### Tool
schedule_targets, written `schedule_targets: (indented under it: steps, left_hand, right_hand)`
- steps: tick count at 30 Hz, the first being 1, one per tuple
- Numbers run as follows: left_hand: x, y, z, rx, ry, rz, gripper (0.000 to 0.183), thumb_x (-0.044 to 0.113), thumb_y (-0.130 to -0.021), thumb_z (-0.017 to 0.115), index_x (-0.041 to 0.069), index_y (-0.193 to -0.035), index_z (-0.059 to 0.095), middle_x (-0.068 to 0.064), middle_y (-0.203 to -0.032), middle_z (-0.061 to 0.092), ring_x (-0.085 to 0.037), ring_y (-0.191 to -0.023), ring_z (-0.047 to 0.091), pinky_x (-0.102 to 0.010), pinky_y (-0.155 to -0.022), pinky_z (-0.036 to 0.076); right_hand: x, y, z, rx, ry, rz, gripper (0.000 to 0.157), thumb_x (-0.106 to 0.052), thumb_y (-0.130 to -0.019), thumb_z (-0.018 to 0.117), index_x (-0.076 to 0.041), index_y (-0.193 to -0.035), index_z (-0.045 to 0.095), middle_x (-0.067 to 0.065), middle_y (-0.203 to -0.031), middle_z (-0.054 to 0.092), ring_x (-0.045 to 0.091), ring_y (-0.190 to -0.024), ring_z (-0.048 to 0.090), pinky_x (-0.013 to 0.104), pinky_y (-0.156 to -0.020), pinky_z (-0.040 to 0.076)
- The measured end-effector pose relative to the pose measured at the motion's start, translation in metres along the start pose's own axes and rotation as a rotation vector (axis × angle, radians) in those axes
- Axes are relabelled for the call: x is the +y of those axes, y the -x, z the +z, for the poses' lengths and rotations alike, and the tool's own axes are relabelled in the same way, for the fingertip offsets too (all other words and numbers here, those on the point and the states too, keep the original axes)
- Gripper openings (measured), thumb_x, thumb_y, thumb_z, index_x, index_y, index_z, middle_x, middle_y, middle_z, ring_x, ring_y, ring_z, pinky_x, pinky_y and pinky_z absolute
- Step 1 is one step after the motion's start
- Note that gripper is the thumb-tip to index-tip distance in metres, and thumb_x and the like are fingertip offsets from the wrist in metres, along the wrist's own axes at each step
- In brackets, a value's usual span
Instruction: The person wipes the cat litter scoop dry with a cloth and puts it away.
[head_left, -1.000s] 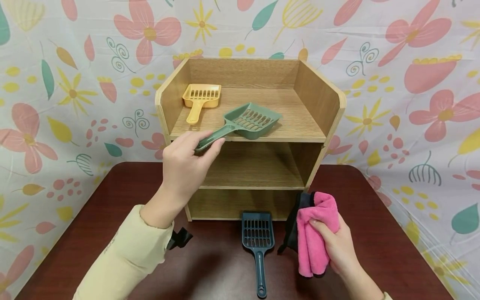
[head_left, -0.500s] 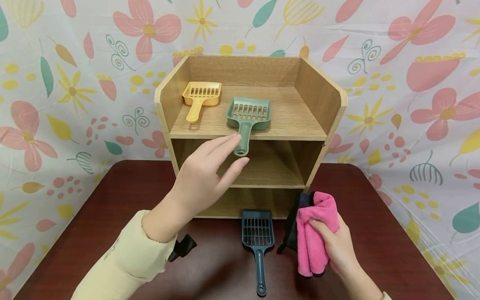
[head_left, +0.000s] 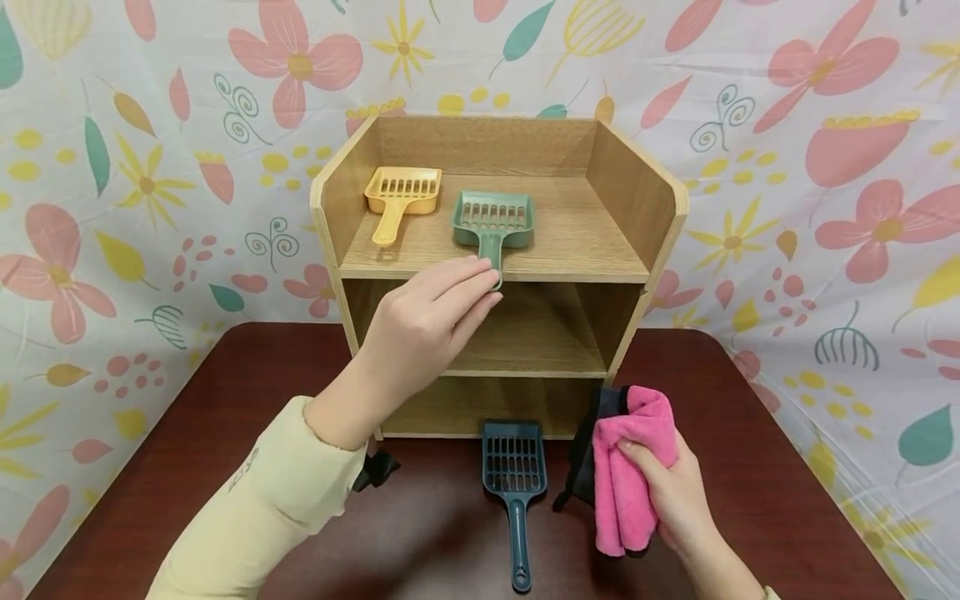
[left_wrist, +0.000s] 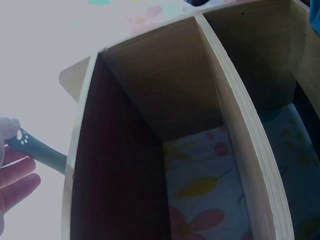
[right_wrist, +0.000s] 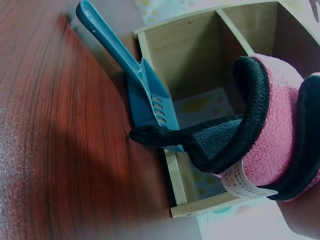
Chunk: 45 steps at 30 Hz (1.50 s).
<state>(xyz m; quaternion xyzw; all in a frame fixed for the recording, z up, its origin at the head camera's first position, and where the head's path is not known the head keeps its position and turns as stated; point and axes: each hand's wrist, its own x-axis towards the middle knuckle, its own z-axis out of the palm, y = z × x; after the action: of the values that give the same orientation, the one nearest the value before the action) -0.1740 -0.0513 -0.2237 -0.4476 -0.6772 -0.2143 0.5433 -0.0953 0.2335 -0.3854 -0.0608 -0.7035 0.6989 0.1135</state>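
Observation:
My left hand [head_left: 423,321] pinches the handle end of a green litter scoop [head_left: 495,221] lying on the top deck of a small wooden shelf [head_left: 581,262], its handle sticking out past the front edge. In the left wrist view, thumb and fingers flank the handle end [left_wrist: 42,155]. My right hand [head_left: 678,487] grips a folded cloth [head_left: 636,475], pink and fluffy with black edging and a dark grey face. A blue litter scoop [head_left: 516,483] lies on the table, head toward the shelf; the right wrist view shows the cloth's dark corner overlapping its head.
A yellow litter scoop [head_left: 401,200] sits at the deck's left, handle forward. Two compartments open to the front below the deck. The shelf stands at the back of a dark red-brown table [head_left: 420,533], before a flower-patterned curtain [head_left: 180,250].
The green scoop has swung straight, its handle now forward, and slid back a little. My left hand followed rightward, loosened from the handle, then closed in on it again. The right hand stays put.

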Motion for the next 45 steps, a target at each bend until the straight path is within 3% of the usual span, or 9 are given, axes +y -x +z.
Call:
schedule_targets:
  steps: [8, 16, 33, 45]
  left_hand:
    - [-0.012, 0.001, 0.006, -0.018, -0.062, -0.001, 0.017, 0.01, -0.085, 0.07, -0.002, -0.097, 0.072, -0.014, -0.097, 0.072, -0.026, -0.094, 0.068, -0.033, -0.089, 0.053]
    - [-0.021, 0.0, 0.011, -0.038, -0.089, -0.008, 0.015, 0.009, -0.087, 0.067, -0.001, -0.097, 0.072, -0.013, -0.098, 0.071, -0.025, -0.093, 0.068, -0.033, -0.088, 0.053]
    - [-0.034, -0.008, 0.019, -0.111, -0.133, -0.033, 0.017, 0.011, -0.09, 0.064, -0.002, -0.098, 0.071, -0.014, -0.099, 0.071, -0.025, -0.094, 0.067, -0.033, -0.086, 0.054]
    - [-0.041, -0.009, 0.023, -0.147, -0.136, -0.069, 0.017, 0.011, -0.09, 0.063, -0.001, -0.099, 0.071, -0.014, -0.101, 0.071, -0.026, -0.095, 0.067, -0.034, -0.087, 0.053]
  right_hand:
    - [0.002, 0.0, 0.0, -0.01, -0.009, 0.002, 0.031, -0.007, -0.089, 0.062, -0.01, -0.118, 0.053, -0.01, -0.098, 0.064, 0.004, -0.085, 0.064, 0.016, -0.076, 0.051]
    - [0.004, 0.0, -0.002, -0.023, -0.018, 0.012, 0.026, -0.007, -0.09, 0.061, -0.017, -0.114, 0.053, -0.01, -0.097, 0.064, 0.003, -0.084, 0.065, 0.017, -0.074, 0.052]
    - [0.004, 0.0, -0.002, -0.036, -0.004, 0.034, 0.03, -0.009, -0.09, 0.061, -0.013, -0.119, 0.051, -0.011, -0.096, 0.065, 0.004, -0.082, 0.065, 0.018, -0.075, 0.052]
    - [0.008, 0.002, -0.001, -0.024, -0.053, -0.022, 0.036, -0.003, -0.092, 0.055, -0.02, -0.118, 0.036, -0.004, -0.107, 0.05, 0.002, -0.088, 0.058, 0.017, -0.073, 0.051]
